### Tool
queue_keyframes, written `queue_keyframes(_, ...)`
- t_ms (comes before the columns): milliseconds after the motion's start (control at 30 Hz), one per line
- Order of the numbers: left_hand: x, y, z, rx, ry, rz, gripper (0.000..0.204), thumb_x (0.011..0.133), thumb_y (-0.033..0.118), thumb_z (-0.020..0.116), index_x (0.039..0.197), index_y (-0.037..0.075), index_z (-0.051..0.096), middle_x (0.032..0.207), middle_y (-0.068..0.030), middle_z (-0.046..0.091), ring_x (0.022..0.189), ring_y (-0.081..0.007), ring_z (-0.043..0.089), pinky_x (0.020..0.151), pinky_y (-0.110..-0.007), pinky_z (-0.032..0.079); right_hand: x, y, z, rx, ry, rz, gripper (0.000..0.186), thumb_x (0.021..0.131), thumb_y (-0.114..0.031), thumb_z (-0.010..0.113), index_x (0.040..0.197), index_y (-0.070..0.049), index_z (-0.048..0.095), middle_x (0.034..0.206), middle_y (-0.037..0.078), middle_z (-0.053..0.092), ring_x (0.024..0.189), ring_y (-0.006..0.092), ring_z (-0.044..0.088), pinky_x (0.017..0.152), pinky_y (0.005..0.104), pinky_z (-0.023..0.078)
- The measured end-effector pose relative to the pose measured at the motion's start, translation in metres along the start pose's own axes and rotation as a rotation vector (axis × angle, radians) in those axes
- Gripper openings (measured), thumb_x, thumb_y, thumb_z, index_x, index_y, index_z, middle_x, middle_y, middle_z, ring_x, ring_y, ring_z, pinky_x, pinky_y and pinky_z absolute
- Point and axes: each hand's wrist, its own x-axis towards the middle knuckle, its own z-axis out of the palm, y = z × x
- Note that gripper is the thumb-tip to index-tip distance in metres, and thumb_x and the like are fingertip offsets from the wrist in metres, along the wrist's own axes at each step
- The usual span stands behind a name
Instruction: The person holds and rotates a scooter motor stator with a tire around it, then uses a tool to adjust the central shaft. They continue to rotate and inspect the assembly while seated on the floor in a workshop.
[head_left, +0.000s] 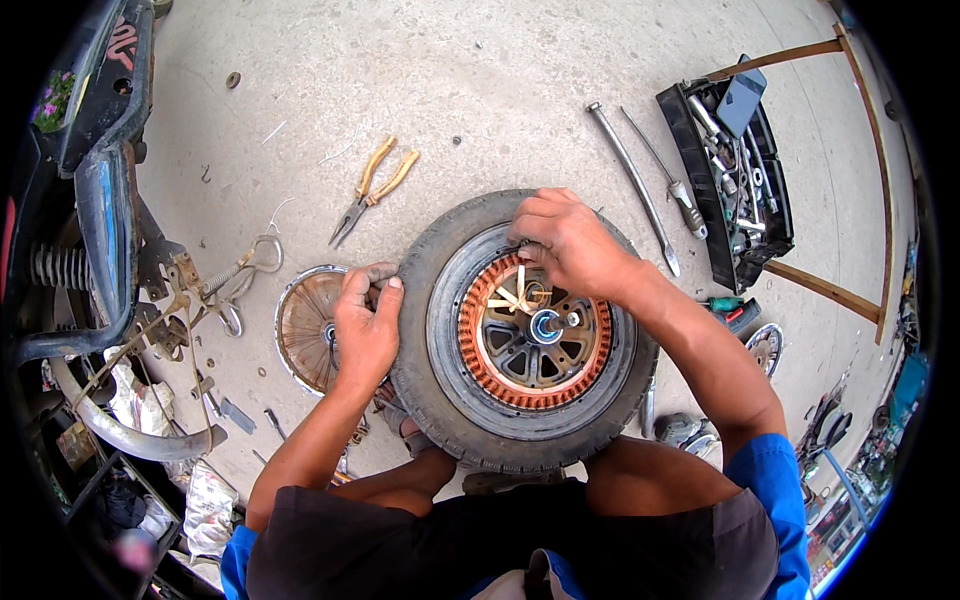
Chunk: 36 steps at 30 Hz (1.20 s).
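A wheel with a black tire (412, 360) lies between my knees, its grey rim (446, 350) facing up. Inside it sits a ring of copper windings (540, 402), with pale bundled wires (517, 298) and a threaded axle (572, 320) near the centre. My right hand (572, 245) reaches over the wheel's far side. Its fingers pinch together at the inner rim, just above the windings; what they hold is too small to name. At the tire's left edge, my left hand (368, 325) has curled fingers and the thumb drawn in. Whatever lies between them is hidden.
Beside my left hand rests a round brown cover (303, 330). Yellow-handled pliers (373, 192) lie beyond the tire. Farther right are a metal bar (636, 188), a screwdriver (686, 206) and a black toolbox (704, 195) carrying a phone (741, 102). A vehicle frame (108, 240) stands left.
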Motion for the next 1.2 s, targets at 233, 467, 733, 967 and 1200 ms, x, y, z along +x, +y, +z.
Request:
queue_keyframes(233,0.000,0.003,-0.001,0.004,-0.001,-0.005,0.018,0.095,0.008,0.068,0.109,-0.003,0.070,0.096,-0.0056,0.061,0.081,-0.0127,0.053,0.076,-0.028,0.046,-0.001,0.000,0.000,-0.007,-0.124,0.027,0.016,0.079,-0.005,0.074,0.095,-0.005,0.072,0.094,0.009,0.065,0.101,0.0287,0.061,0.097,0.0427,0.044)
queue_keyframes(467,0.000,0.002,0.000,-0.002,-0.002,-0.009,0.018,0.095,0.008,0.067,0.109,-0.003,0.070,0.096,-0.0055,0.061,0.081,-0.0129,0.054,0.077,-0.029,0.046,0.000,0.003,0.004,-0.044,-0.167,0.008,0.012,0.080,-0.007,0.072,0.092,-0.006,0.071,0.093,0.009,0.064,0.101,0.0294,0.060,0.095,0.0431,0.044)
queue_keyframes(733,0.000,0.002,0.000,0.005,-0.003,-0.006,0.018,0.095,0.007,0.067,0.109,-0.003,0.070,0.096,-0.0064,0.062,0.082,-0.0139,0.054,0.078,-0.029,0.046,0.000,0.000,0.006,0.026,-0.075,0.011,0.014,0.079,-0.004,0.073,0.093,-0.004,0.070,0.093,0.010,0.063,0.098,0.0309,0.060,0.095,0.0438,0.044)
queue_keyframes(967,0.000,0.002,0.000,0.009,-0.002,0.013,0.019,0.095,0.008,0.067,0.109,-0.003,0.070,0.097,-0.0069,0.062,0.082,-0.0141,0.055,0.078,-0.029,0.047,-0.002,0.003,0.000,0.030,-0.077,0.011,0.016,0.078,-0.004,0.074,0.094,-0.005,0.071,0.092,0.010,0.064,0.098,0.0313,0.061,0.095,0.0442,0.044)
queue_keyframes(1200,0.000,0.001,-0.001,0.018,-0.002,0.014,0.019,0.095,0.008,0.067,0.109,-0.003,0.070,0.097,-0.0071,0.062,0.082,-0.0143,0.055,0.078,-0.030,0.047,0.000,0.004,0.002,-0.009,-0.151,0.017,0.013,0.079,-0.006,0.073,0.092,-0.005,0.071,0.092,0.009,0.064,0.101,0.0309,0.060,0.095,0.0447,0.044)
